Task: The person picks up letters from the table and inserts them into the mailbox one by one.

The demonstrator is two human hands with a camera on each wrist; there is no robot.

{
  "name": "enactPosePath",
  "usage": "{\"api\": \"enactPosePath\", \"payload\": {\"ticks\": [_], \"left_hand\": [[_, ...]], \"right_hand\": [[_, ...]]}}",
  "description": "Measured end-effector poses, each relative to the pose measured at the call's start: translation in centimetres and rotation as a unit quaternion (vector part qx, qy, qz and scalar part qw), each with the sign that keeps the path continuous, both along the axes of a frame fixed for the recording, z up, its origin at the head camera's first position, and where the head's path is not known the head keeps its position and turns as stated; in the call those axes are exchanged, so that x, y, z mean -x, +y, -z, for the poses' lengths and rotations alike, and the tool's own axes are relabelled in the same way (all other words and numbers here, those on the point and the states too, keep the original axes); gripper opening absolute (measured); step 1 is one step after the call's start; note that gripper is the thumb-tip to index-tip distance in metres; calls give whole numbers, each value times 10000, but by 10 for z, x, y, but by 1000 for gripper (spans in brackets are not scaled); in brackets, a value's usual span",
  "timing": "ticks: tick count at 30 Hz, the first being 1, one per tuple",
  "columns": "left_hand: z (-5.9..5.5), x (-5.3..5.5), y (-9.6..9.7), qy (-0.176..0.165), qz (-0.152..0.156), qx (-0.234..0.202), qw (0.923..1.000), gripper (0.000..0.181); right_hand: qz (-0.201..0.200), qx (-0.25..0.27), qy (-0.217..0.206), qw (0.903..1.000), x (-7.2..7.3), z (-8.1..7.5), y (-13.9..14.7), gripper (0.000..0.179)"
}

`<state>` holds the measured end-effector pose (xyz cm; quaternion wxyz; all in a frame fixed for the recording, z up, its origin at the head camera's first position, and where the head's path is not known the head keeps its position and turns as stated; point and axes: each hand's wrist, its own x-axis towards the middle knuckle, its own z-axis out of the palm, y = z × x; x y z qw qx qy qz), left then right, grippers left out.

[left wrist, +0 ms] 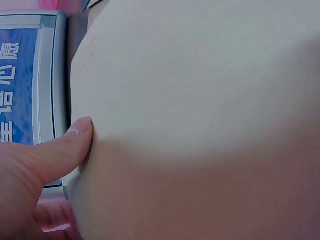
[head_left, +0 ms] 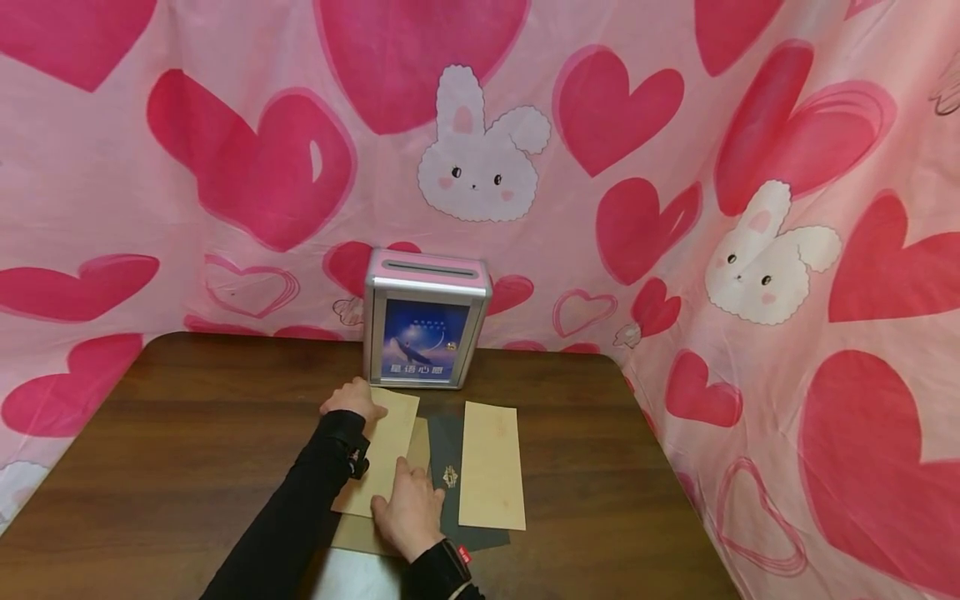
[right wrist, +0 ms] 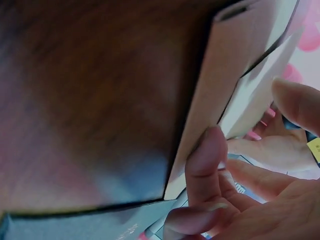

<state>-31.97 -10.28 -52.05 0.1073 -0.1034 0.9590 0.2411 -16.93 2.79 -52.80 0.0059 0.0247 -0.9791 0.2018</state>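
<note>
My left hand [head_left: 356, 402] pinches the far end of a tan envelope [head_left: 389, 433], thumb on its face and fingers behind its edge, as the left wrist view shows. A printed box marks one corner of this envelope [left wrist: 150, 90]. My right hand [head_left: 412, 508] rests near its lower right edge, fingers extended and thumb spread to the left. In the right wrist view these fingertips touch the edge of a second tan envelope [right wrist: 220, 85], which in the head view shows partly beneath the first. Beside them lies a dark envelope [head_left: 450, 508] with a gold emblem.
A pale tan envelope [head_left: 492, 467] overlaps the dark one on the right. Behind the envelopes stands a silver box [head_left: 480, 333] with a slotted pink top and a blue front picture. The brown wooden table [head_left: 585, 467] backs onto a pink curtain [head_left: 637, 333] with hearts and rabbits.
</note>
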Motion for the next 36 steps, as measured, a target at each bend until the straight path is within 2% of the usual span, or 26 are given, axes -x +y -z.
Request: {"api": "enactPosePath", "payload": {"ticks": [8, 13, 17, 20, 24, 26, 30, 32, 36], "left_hand": [[2, 0, -15, -85, 228, -360, 9991, 57], [-3, -2, -34, -123, 500, -965, 9940, 42], [-12, -7, -47, -60, 792, -1578, 9843, 38], [-16, -9, -53, -209, 923, -1751, 9800, 39], [-16, -9, -58, -392, 976, -1704, 9797, 42], [-15, -9, -60, -438, 932, -1742, 9793, 46], [-16, -13, -62, -530, 720, -1929, 9771, 55], [-16, -15, -63, -489, 682, -1994, 9763, 58], [-17, -18, -64, -298, 759, -2079, 9747, 51]], "right_hand": [[96, -43, -335, 9994, 6, 2, -2, 76], [71, -113, -303, 9995, 8, 1, 1, 67], [-16, -11, -333, 9994, 8, -2, 3, 57], [11, 247, -553, 9982, 9, -6, 4, 54], [123, 579, -772, 9953, 9, -9, 6, 53], [130, 762, -815, 9937, 9, -9, 7, 52], [51, 1286, -857, 9880, 8, -10, 9, 37], [-15, 1573, -865, 9837, 8, -12, 9, 31], [-145, 2081, -1040, 9725, 6, -18, 12, 29]]}}
